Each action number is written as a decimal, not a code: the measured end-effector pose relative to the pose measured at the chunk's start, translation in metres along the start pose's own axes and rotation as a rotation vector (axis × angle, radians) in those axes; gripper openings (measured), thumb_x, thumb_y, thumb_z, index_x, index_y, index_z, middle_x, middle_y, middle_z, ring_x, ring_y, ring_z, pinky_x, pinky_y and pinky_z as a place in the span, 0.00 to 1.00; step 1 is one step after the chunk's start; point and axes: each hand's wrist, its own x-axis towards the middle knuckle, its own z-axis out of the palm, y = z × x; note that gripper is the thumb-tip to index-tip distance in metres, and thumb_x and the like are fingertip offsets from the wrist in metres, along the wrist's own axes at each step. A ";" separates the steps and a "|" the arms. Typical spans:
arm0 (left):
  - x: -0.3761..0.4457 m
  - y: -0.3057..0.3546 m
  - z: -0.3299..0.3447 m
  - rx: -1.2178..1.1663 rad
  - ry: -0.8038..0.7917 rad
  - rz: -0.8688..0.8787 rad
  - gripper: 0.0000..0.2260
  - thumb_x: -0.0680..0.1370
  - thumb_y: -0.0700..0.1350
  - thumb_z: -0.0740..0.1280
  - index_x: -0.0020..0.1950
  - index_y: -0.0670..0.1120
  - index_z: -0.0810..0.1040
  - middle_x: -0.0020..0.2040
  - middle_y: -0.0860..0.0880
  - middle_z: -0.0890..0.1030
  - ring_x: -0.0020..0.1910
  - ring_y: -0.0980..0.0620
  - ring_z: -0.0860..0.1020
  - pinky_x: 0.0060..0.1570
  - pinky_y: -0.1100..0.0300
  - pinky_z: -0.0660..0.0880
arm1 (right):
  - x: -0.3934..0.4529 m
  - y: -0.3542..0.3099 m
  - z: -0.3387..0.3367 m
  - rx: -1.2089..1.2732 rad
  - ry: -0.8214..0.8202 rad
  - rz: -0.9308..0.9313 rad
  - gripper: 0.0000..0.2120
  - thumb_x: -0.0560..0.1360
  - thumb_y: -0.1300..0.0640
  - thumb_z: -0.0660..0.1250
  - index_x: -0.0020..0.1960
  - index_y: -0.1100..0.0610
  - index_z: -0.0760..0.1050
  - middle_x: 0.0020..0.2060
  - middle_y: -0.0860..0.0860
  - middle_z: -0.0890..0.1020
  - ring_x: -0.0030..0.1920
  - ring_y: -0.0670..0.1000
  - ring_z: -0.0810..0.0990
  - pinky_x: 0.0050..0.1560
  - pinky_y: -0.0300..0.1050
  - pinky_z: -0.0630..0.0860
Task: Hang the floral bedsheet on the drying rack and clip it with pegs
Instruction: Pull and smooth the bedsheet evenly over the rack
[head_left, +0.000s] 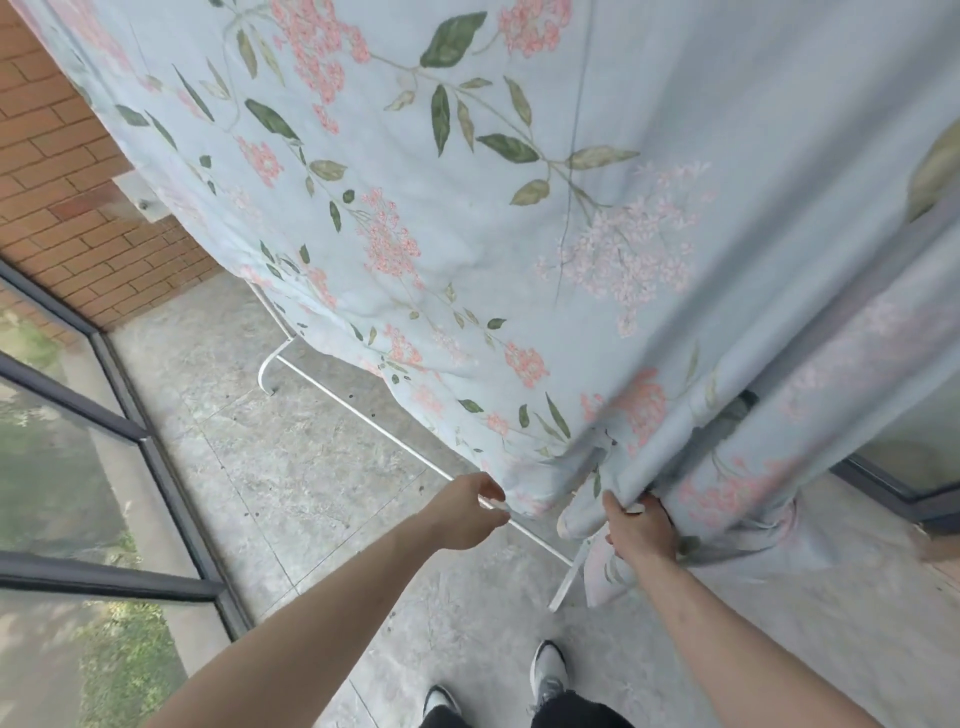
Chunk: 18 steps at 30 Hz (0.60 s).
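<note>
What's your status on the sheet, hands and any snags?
Left hand near the hem, fingers loosely curled. Right hand grips a fold of the floral bedsheet. Sheet draped over the drying rack, no pegs seen.

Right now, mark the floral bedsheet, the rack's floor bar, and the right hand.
floral bedsheet (467, 218), head view, on its hanging front panel.
rack's floor bar (363, 415), head view, on the white tube's middle.
right hand (641, 530), head view, on the back of the hand.

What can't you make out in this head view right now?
- Top rail of the drying rack: covered by the bedsheet and cut off by the top edge.
- Pegs: none visible.
- Right hand: fingertips buried in a sheet fold.
- Left hand: pinching something pale, too small to identify.
</note>
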 end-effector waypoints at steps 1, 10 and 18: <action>0.008 0.008 0.003 -0.007 0.017 -0.003 0.16 0.80 0.50 0.70 0.66 0.48 0.78 0.67 0.52 0.77 0.58 0.53 0.79 0.55 0.61 0.73 | 0.009 -0.002 -0.004 -0.019 0.019 0.006 0.35 0.64 0.26 0.57 0.47 0.54 0.82 0.44 0.53 0.88 0.45 0.60 0.86 0.49 0.57 0.84; 0.042 0.046 0.055 -0.124 0.081 -0.101 0.17 0.78 0.49 0.72 0.66 0.46 0.78 0.64 0.51 0.78 0.57 0.52 0.78 0.51 0.62 0.73 | 0.013 0.008 -0.083 -0.083 0.181 0.027 0.22 0.84 0.48 0.63 0.62 0.68 0.80 0.59 0.68 0.82 0.60 0.70 0.79 0.58 0.59 0.77; 0.046 0.039 0.062 -0.208 0.108 -0.213 0.17 0.78 0.46 0.72 0.65 0.46 0.77 0.63 0.50 0.78 0.56 0.51 0.78 0.48 0.62 0.75 | -0.014 0.018 -0.051 0.252 -0.015 0.354 0.17 0.81 0.45 0.65 0.59 0.58 0.74 0.42 0.58 0.84 0.35 0.58 0.83 0.34 0.52 0.83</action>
